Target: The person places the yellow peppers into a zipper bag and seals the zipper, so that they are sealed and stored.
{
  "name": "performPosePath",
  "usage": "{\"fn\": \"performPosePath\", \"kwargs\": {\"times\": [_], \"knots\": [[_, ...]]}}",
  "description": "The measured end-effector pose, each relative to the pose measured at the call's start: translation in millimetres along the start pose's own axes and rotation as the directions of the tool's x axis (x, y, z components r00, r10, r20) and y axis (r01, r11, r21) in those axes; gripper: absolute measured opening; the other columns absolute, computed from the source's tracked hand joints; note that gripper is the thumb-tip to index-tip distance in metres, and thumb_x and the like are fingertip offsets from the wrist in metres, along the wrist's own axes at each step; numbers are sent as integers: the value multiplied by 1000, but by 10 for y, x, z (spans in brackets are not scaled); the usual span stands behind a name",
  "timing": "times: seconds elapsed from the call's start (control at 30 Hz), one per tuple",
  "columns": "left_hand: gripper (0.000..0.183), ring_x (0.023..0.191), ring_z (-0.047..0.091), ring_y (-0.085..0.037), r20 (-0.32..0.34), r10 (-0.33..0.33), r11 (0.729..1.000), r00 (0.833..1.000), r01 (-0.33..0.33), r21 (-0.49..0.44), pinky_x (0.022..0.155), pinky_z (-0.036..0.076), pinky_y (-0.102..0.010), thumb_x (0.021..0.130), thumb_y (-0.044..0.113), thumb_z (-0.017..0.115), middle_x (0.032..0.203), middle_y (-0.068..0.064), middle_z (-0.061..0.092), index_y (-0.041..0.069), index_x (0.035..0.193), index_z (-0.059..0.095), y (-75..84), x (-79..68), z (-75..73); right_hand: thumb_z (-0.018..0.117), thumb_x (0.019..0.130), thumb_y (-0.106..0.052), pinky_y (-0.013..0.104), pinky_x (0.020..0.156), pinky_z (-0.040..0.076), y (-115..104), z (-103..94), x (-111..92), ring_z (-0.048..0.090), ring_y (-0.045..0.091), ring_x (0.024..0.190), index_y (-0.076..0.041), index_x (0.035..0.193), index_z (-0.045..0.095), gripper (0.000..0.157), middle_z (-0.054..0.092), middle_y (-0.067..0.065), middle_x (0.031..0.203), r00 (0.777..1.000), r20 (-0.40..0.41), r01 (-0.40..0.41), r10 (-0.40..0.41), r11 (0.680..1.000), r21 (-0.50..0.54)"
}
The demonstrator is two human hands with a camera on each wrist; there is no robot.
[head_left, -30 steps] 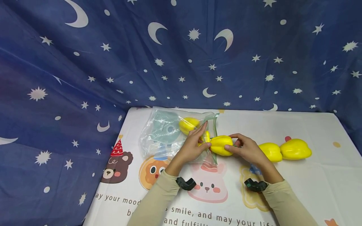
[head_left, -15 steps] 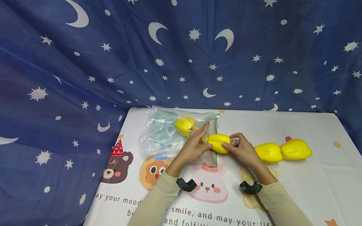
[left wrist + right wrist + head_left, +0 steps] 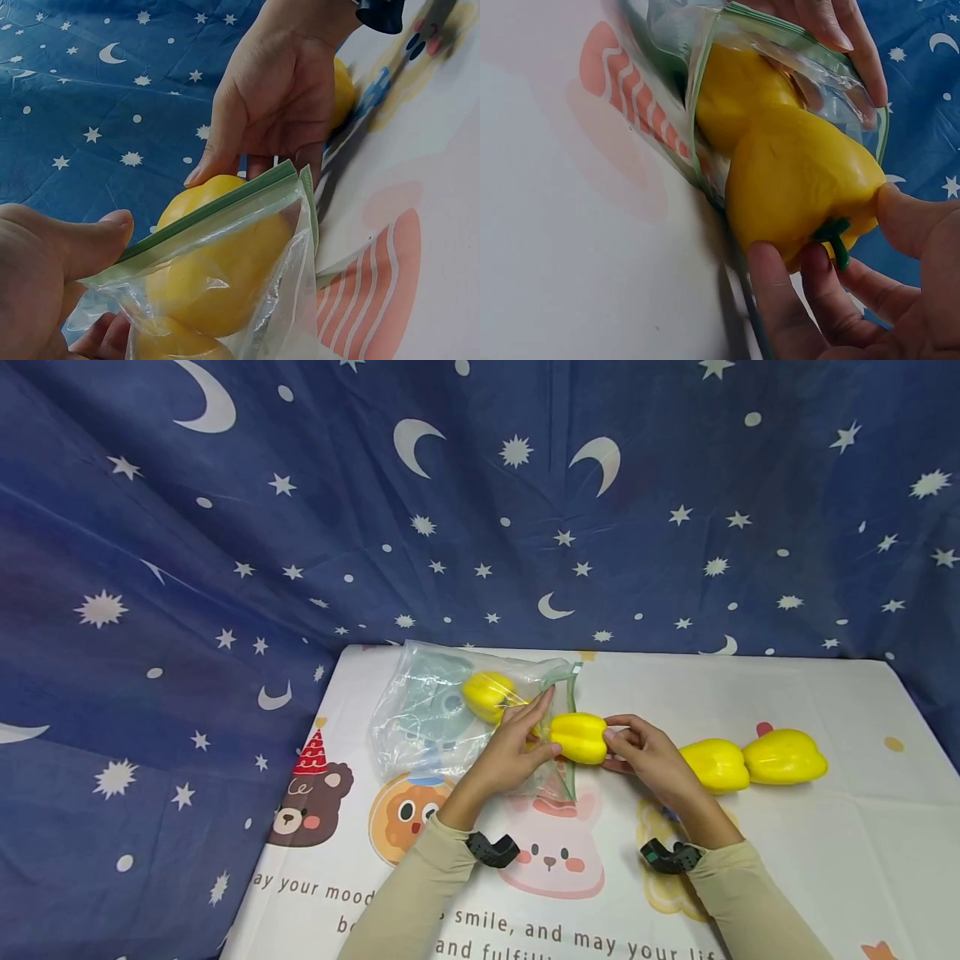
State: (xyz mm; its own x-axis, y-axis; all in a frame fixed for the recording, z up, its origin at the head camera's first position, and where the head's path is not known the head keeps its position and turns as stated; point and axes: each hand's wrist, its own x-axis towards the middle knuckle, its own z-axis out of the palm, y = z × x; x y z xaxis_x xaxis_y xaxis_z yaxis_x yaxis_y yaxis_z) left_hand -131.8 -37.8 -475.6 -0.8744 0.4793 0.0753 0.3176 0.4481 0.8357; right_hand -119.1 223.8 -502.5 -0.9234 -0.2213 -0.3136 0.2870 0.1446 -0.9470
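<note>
A clear zip bag [image 3: 420, 727] with a green zip edge lies on its side, its mouth facing right. Inside are a yellow bell pepper [image 3: 487, 695] and a second one [image 3: 742, 94] close to the mouth. My left hand [image 3: 513, 747] grips the bag at its mouth, thumb and fingers spread along the opening. With its fingertips, my right hand [image 3: 645, 752] holds another yellow bell pepper [image 3: 579, 738] round its green-stemmed end [image 3: 836, 236]. That pepper's blunt end is within the bag's mouth, against the one inside.
To the right of my right hand, two more yellow bell peppers [image 3: 716, 766] [image 3: 785, 757] lie touching on the white printed tablecloth [image 3: 832, 852]. A dark blue curtain [image 3: 480, 510] with moons and stars hangs behind the table and along its left.
The right hand has moved the held pepper slightly left into the bag's mouth, shifting its fingers toward the stem end. The far pepper inside the bag has slid left. The left hand stays nearly still.
</note>
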Motion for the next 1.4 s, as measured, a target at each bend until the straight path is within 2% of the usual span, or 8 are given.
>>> {"fn": "performPosePath", "kwargs": {"times": [0.2,0.4,0.67,0.8,0.97,1.07,1.2,1.4], "knots": [[85,120,47,-20,6,0,1000,1000,0,2,95,53,-26,96,24,72,169,6,24,30,164,21,6,-2,-3,61,102,-38,36,90,60,18,50,21,70,12,102,-3,147,44,59,60,12,112,1000,-27,-16,16,1000,20],[84,127,45,-21,17,19,1000,1000,-19,-4,97,53,-26,97,25,71,170,5,22,29,164,21,9,18,0,62,102,-36,36,89,60,5,119,49,70,14,102,-3,145,46,57,60,13,113,999,-46,-20,21,1000,22],[84,133,41,-23,19,23,999,1000,-23,31,98,49,-31,97,27,71,170,5,22,29,164,21,7,15,7,61,103,-33,36,88,61,-3,228,120,70,14,98,1,144,47,56,61,13,110,1000,-27,11,-10,1000,3],[84,132,42,-23,19,13,1000,1000,-14,28,96,50,-31,97,27,71,170,5,22,31,164,20,8,9,5,60,103,-34,34,88,60,-1,230,135,70,14,101,1,147,47,57,63,16,117,1000,-1,4,-4,1000,-14],[85,127,44,-22,14,10,1000,1000,-11,28,96,49,-31,97,28,71,170,6,22,34,164,18,4,11,-2,55,106,-29,33,89,60,6,155,101,69,22,108,2,147,49,51,64,23,128,1000,16,3,-3,999,-36],[85,125,45,-22,11,17,999,1000,-18,29,96,49,-31,97,27,71,170,6,22,32,164,19,5,12,-6,56,106,-27,31,85,61,10,117,84,71,23,104,5,138,54,45,67,25,122,1000,1,-2,2,999,-46],[86,123,45,-21,10,21,999,1000,-21,30,95,49,-30,97,27,71,170,5,22,33,164,18,5,12,-5,61,104,-26,27,76,61,22,103,88,71,18,90,7,123,62,38,72,21,109,1000,-27,-15,13,998,-61],[86,125,44,-22,13,23,999,1000,-24,33,96,47,-31,97,26,71,170,5,22,30,164,19,5,11,3,64,102,-20,24,68,59,51,122,117,69,13,79,9,114,66,32,74,16,96,998,-54,5,-9,998,-70]]}}
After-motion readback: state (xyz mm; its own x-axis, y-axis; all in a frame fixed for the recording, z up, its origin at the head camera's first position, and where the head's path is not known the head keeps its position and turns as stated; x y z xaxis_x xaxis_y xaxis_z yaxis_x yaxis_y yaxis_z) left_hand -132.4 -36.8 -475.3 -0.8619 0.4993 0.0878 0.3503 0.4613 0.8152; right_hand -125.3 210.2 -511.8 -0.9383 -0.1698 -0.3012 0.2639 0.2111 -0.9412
